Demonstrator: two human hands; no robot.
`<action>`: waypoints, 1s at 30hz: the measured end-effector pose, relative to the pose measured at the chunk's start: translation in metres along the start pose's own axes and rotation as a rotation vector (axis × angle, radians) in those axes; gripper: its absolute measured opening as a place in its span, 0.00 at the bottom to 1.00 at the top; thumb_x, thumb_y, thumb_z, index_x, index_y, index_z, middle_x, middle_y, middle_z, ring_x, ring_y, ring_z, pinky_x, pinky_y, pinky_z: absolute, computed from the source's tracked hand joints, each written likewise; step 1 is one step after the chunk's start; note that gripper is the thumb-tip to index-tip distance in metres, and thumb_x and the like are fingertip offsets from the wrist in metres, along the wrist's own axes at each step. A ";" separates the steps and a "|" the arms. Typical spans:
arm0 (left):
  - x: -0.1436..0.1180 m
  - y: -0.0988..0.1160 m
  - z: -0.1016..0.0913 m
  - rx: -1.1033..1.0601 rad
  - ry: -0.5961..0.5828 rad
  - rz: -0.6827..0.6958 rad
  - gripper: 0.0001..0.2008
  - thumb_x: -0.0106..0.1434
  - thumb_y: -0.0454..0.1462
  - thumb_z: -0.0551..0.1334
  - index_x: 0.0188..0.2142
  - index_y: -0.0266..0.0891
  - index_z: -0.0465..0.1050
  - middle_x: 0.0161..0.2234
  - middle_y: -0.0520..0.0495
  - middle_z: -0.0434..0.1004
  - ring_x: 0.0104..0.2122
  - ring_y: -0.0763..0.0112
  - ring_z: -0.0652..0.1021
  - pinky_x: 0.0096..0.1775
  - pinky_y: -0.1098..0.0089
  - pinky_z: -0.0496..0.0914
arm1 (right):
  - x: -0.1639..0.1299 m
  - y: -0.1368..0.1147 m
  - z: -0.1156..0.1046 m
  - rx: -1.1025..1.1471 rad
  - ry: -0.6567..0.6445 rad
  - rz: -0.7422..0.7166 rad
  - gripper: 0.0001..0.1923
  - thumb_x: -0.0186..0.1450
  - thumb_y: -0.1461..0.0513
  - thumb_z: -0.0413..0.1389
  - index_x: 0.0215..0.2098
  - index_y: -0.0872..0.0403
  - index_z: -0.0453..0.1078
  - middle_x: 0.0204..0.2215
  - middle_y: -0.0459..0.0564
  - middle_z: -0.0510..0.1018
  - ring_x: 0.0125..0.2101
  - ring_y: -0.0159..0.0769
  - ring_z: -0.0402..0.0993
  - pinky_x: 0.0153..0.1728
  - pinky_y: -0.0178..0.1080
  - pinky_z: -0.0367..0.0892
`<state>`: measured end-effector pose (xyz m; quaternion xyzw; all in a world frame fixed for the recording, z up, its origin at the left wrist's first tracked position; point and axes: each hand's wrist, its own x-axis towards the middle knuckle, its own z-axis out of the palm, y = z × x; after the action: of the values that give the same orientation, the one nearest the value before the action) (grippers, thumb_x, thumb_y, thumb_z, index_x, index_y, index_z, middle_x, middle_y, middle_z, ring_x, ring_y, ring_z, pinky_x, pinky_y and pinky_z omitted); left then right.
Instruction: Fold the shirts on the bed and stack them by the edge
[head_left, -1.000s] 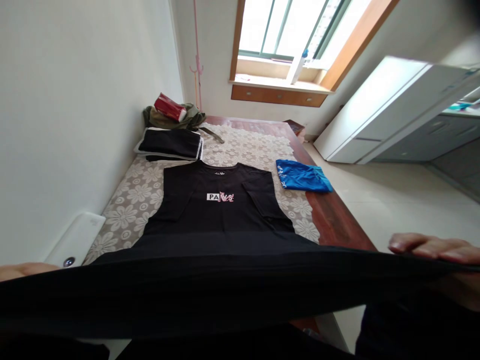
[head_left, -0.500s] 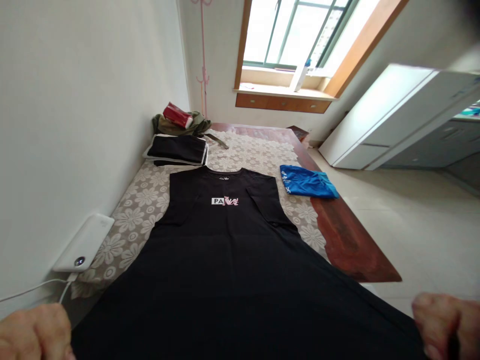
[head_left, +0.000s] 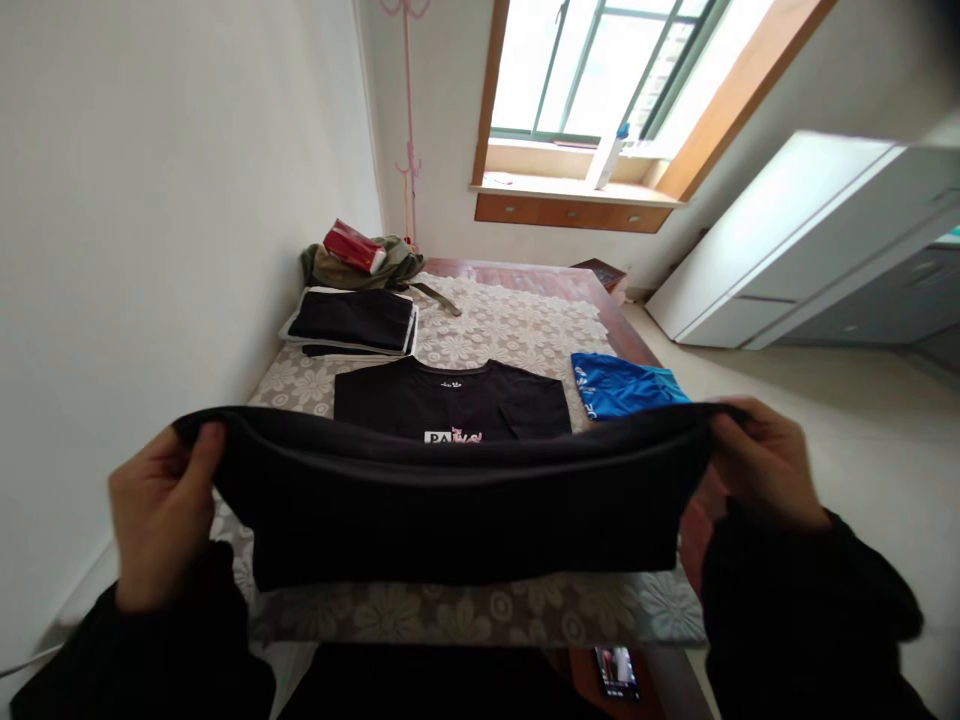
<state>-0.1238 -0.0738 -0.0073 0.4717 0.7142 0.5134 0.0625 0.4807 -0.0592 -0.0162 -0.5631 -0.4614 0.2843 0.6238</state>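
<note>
The left hand (head_left: 161, 515) and right hand (head_left: 772, 460) pinch opposite ends of the black shirt's (head_left: 465, 530) lower edge, a wide grip that would keep the soft cloth from bunching. Its collar end lies flat on the lacy, flowered tablecloth (head_left: 517, 310), near a slick blue garment (head_left: 626, 385); the raised part's layers are too dark to tell apart

The head view faces forward, downward; close above the shirt (head_left: 465, 530).
</note>
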 end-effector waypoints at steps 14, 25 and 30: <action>0.119 -0.089 0.201 0.033 -0.443 -0.121 0.15 0.62 0.46 0.65 0.42 0.37 0.77 0.40 0.38 0.86 0.43 0.52 0.86 0.50 0.59 0.79 | 0.136 0.140 0.122 -0.622 -0.311 0.016 0.09 0.58 0.57 0.66 0.35 0.53 0.79 0.31 0.50 0.83 0.34 0.44 0.78 0.41 0.43 0.72; 0.122 -0.102 0.218 0.034 -0.375 -0.054 0.12 0.63 0.42 0.63 0.44 0.40 0.76 0.44 0.38 0.85 0.48 0.52 0.85 0.50 0.59 0.80 | 0.145 0.172 0.118 -0.655 -0.221 -0.015 0.12 0.59 0.52 0.61 0.36 0.51 0.77 0.32 0.51 0.84 0.34 0.46 0.79 0.40 0.45 0.74; 0.121 -0.098 0.217 0.045 -0.344 -0.021 0.14 0.63 0.40 0.64 0.47 0.38 0.77 0.44 0.39 0.86 0.45 0.56 0.86 0.49 0.62 0.80 | 0.144 0.179 0.117 -0.633 -0.222 -0.011 0.13 0.57 0.53 0.62 0.37 0.51 0.76 0.31 0.51 0.83 0.34 0.47 0.79 0.41 0.47 0.76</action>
<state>-0.1255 0.1595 -0.1383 0.5461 0.7092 0.4085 0.1787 0.4648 0.1551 -0.1589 -0.6920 -0.5951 0.1831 0.3653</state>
